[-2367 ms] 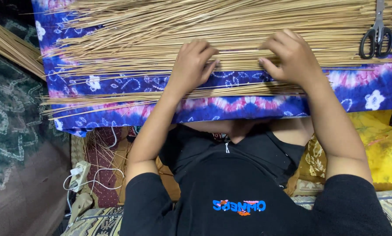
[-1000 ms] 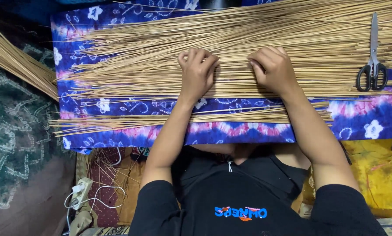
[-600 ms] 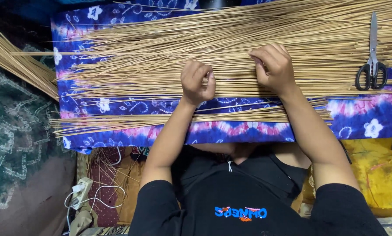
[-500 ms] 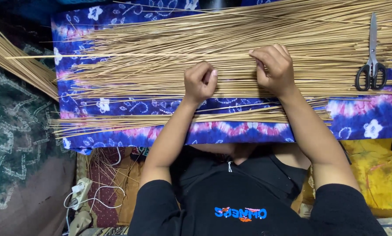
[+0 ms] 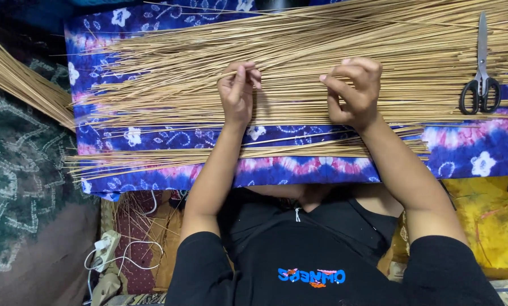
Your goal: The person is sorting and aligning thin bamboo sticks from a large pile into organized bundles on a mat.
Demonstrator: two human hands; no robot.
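Two bare hands work over a wide spread of thin straw-coloured sticks laid side by side across a blue and pink tie-dyed cloth. The left hand has its thumb and fingertips pressed together on a single stick, lifting it just clear of the layer beneath, which lets one strand be told apart from its neighbours. Just beside it, the right hand is curled with its fingertips bent down onto the same layer; whether it pinches a stick or only presses cannot be told. Below both wrists, nearer the body, a thinner row of sticks lies apart from the main spread. Well off beyond the right hand, black-handled scissors rest on the sticks, blades shut. Far out past the left hand, another bundle of sticks slants across a dark patterned fabric.
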